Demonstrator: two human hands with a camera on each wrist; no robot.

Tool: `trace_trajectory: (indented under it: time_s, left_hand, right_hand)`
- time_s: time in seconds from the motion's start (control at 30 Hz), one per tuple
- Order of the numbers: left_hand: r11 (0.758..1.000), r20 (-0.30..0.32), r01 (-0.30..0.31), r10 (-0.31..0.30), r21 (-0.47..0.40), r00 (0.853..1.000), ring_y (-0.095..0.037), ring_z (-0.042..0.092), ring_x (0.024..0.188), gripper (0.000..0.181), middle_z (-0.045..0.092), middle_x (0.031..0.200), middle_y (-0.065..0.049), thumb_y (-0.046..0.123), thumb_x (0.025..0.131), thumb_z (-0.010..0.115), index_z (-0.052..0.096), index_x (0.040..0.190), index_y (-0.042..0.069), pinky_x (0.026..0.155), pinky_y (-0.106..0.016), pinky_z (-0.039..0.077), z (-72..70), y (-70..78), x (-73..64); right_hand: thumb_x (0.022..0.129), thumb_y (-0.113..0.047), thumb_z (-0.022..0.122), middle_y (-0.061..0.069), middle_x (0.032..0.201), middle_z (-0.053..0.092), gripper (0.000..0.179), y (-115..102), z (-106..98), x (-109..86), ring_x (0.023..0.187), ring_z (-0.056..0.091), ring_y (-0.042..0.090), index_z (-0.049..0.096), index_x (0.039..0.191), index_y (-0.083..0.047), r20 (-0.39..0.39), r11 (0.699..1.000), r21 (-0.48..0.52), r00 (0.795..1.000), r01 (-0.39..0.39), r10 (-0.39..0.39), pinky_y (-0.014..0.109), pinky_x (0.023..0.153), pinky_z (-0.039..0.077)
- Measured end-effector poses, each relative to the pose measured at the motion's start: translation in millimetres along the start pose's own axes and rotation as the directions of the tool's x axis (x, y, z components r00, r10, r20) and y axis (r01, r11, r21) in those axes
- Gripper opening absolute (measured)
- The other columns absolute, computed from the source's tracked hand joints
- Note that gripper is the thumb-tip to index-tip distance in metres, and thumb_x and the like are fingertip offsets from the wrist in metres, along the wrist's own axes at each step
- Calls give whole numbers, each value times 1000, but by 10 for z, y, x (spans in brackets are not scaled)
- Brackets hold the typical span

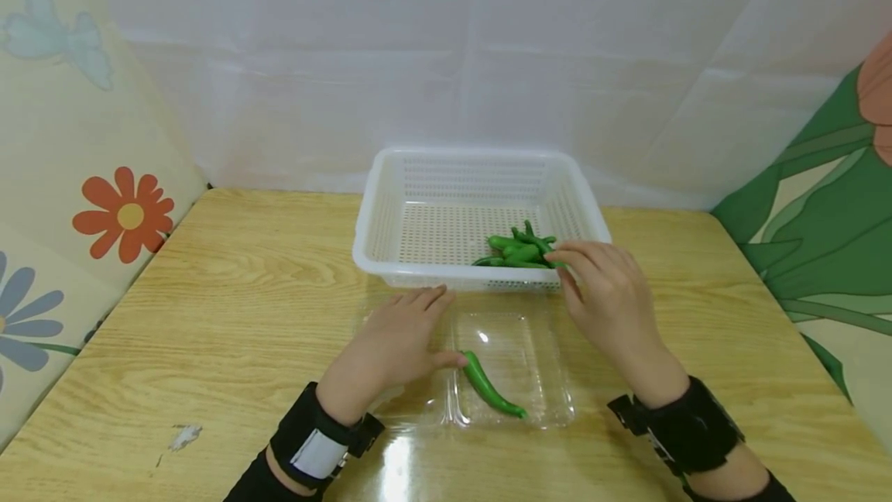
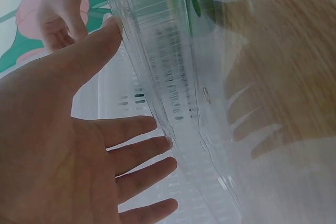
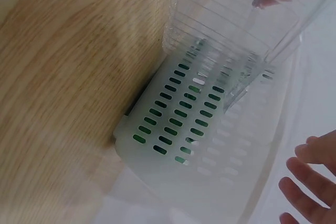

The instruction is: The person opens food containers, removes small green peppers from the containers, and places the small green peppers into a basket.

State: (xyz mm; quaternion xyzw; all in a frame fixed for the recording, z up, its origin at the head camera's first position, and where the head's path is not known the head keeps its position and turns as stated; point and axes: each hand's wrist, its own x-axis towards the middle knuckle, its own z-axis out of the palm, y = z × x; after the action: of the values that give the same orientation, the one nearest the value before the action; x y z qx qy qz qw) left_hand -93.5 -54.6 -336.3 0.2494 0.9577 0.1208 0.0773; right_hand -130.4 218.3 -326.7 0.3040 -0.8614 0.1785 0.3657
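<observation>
In the head view a clear plastic hinged box (image 1: 516, 331) lies opened out on the table, with one green chili pepper (image 1: 484, 387) in its right half. My left hand (image 1: 397, 343) lies across the left half, fingers extended. Its thumb tip is right by the pepper's upper end; the left wrist view shows the thumb and fingertips at the box's edge. My right hand (image 1: 609, 297) reaches over the front right rim of the white basket (image 1: 369, 258), fingers slightly bent beside a pile of green peppers (image 1: 519, 250). No pepper shows between those fingers (image 3: 310, 182) in the right wrist view.
The perforated basket stands directly behind the plastic box, near a white cloth backdrop (image 1: 460, 60). Flower-printed panels rise at the left and right table edges. Wooden tabletop (image 1: 265, 285) extends to both sides of the basket and box.
</observation>
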Motion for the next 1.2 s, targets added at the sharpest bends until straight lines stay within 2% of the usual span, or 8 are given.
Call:
trace_trajectory:
  time_s: [0.27, 0.47, 0.6, 0.77, 0.93, 1.07, 1.13, 1.2]
  left_hand:
    - [1000, -4, 0, 0, 0, 1000, -35, 33, 143, 93, 33, 158, -13, 66, 86, 62, 35, 153, 8, 117, -51, 27, 4, 7, 7]
    - [1000, -10, -6, 6, 3, 1000, -35, 33, 143, 94, 33, 158, -13, 67, 85, 62, 36, 153, 8, 117, -51, 27, 5, 10, 6]
    - [1000, -11, -8, 8, 1, 1000, -35, 33, 143, 93, 33, 158, -13, 66, 86, 62, 36, 153, 8, 117, -50, 27, 7, 7, 6]
    - [1000, -12, -8, 8, -4, 1000, -35, 33, 143, 93, 33, 158, -13, 66, 86, 62, 36, 153, 8, 117, -51, 27, 6, 3, 6]
    - [1000, -12, -7, 7, -3, 1000, -35, 33, 143, 93, 34, 158, -13, 66, 85, 62, 36, 153, 8, 117, -51, 27, -1, 0, 3]
    - [1000, -10, -5, 5, -2, 1000, -35, 33, 143, 93, 34, 157, -13, 66, 86, 62, 36, 153, 8, 117, -51, 28, -1, -5, -1]
    - [1000, -10, -4, 4, -1, 1000, -35, 33, 143, 93, 34, 157, -13, 66, 86, 62, 36, 154, 9, 117, -51, 28, 0, -6, -3]
    - [1000, -9, -3, 3, -2, 1000, -34, 33, 143, 93, 34, 158, -13, 66, 86, 62, 35, 154, 9, 117, -51, 28, 2, -8, -4]
  right_hand:
    - [72, 11, 75, 16, 102, 70, 30, -68, -11, -29, 92, 64, 37, 72, 99, -1, -21, 999, 19, 999, 36, -36, 53, 79, 53]
    - [74, 11, 74, 15, 102, 70, 28, -138, -51, -41, 94, 64, 36, 72, 100, 0, 23, 998, 31, 998, 61, -61, 51, 81, 53]
    - [78, 7, 71, 15, 101, 70, 23, -189, -73, -45, 93, 65, 35, 72, 100, 0, 46, 994, 38, 994, 98, -100, 50, 83, 53]
    - [89, -5, 61, 14, 98, 71, 15, -250, -62, -53, 89, 65, 33, 73, 98, 0, 51, 988, 38, 987, 150, -152, 48, 82, 54]
    - [102, -18, 48, 12, 98, 71, 29, -312, -40, -81, 91, 65, 32, 73, 99, -2, 84, 984, 41, 981, 173, -175, 47, 83, 54]
    - [101, -19, 51, 11, 98, 71, 26, -374, -39, -108, 92, 66, 30, 72, 101, -4, 137, 981, 52, 972, 185, -191, 46, 84, 54]
    - [98, -17, 54, 10, 98, 71, 22, -403, -29, -116, 91, 66, 29, 72, 101, -4, 139, 976, 66, 967, 207, -214, 47, 83, 54]
    - [100, -18, 53, 9, 97, 71, 24, -429, -20, -122, 90, 66, 29, 72, 101, -4, 150, 972, 72, 961, 225, -234, 46, 82, 54]
